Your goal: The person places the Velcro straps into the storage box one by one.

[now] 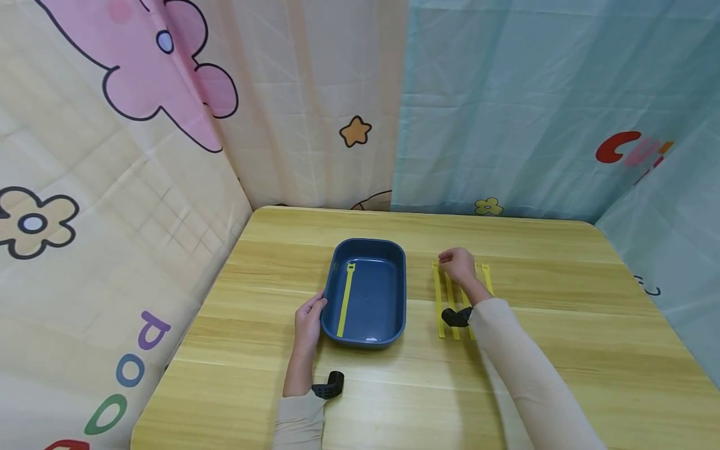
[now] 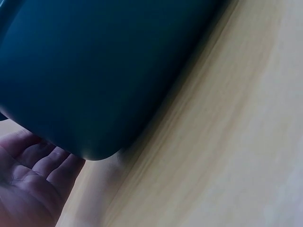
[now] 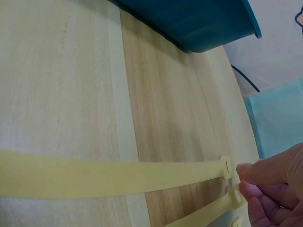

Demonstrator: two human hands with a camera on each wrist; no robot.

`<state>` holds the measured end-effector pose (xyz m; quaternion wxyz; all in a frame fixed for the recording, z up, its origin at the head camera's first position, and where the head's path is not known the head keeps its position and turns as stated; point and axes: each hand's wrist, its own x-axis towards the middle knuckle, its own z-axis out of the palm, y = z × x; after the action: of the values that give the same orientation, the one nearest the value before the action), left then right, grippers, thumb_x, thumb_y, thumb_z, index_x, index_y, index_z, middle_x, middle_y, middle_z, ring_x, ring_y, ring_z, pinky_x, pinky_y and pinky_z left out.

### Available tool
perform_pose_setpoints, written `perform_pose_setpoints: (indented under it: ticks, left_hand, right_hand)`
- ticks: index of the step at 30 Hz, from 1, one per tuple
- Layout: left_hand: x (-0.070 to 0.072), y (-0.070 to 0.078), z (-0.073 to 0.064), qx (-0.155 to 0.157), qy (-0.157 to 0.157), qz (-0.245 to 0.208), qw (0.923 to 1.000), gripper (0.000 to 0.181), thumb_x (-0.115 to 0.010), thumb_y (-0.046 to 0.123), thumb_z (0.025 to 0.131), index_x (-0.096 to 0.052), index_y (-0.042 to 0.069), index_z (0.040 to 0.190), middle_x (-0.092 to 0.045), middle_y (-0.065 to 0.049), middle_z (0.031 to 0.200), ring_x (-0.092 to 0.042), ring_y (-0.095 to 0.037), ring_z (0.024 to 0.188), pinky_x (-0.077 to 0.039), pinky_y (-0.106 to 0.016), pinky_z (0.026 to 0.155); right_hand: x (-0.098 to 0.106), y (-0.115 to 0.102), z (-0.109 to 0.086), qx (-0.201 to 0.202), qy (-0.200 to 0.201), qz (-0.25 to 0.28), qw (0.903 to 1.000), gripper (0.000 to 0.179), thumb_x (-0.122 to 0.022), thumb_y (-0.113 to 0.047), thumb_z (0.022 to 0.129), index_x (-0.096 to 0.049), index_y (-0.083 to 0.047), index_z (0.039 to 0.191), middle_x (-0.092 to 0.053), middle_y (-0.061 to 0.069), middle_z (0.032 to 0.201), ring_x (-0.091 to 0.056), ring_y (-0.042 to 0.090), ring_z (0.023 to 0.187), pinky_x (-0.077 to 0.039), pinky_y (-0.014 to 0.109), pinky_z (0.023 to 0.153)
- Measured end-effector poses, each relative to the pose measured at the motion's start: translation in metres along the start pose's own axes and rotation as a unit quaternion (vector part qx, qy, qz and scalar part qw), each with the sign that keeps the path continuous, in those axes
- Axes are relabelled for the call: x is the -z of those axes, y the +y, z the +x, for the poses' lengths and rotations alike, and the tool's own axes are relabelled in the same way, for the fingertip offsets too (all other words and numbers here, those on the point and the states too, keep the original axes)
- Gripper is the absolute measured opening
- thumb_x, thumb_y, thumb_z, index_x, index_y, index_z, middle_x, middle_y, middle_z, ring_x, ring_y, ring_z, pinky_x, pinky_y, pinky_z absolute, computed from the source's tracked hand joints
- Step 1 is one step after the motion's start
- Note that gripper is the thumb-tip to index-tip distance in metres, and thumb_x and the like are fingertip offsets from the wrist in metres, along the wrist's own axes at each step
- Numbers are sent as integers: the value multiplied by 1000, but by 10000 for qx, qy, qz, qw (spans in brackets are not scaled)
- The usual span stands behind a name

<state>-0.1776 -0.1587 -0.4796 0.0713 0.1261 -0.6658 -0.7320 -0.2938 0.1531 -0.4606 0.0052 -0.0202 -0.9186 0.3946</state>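
A dark blue tub [image 1: 371, 300] stands on the table with one yellow slotted strap [image 1: 345, 303] lying lengthwise inside it. At the tub's near left, my left hand [image 1: 308, 322] grips the rim and side; the fingertips are hidden behind the tub in the left wrist view. Several more yellow straps [image 3: 113, 177] lie side by side to the tub's right. My right hand [image 1: 458, 265] is over their far, slotted ends. Its thumb and curled fingers come close together beside two strap ends; whether they pinch the second strap [image 3: 232, 197] cannot be told.
The wooden table [image 1: 382, 400] reaches to printed curtains [image 1: 315, 106] at the back and sides. A black wrist camera [image 1: 328, 385] sits on the left wrist, and another wrist camera [image 1: 456, 317] hangs over the straps.
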Motion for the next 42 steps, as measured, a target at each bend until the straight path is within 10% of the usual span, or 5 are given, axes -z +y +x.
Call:
perform_pose_setpoints:
  ticks: [8,19,42]
  left_hand:
    - [2,-21,8,-479,-74,-88,9988,38,-51,24,81,-55,0,109,-52,-13,113,-42,-22,109,-36,-31,87]
    - [0,-9,2,12,31,78,10000,37,-50,19,80,-53,-3,111,-50,-13,115,-42,-21,109,-34,-32,90]
    - [1,-13,4,-163,-43,268,9995,42,-49,25,82,-51,-2,114,-48,-13,118,-39,-22,112,-31,-34,92]
  right_hand:
    - [-1,-1,7,287,-171,-794,9963,26,-60,0,72,-59,6,97,-59,17,89,-53,28,82,-46,36,68]
    - [-6,1,9,409,-287,-929,9944,31,-60,3,71,-57,9,100,-57,20,93,-52,29,86,-45,37,70]
    - [-10,-3,12,287,21,-843,9960,33,-57,7,66,-59,5,99,-56,14,84,-48,23,73,-43,32,58]
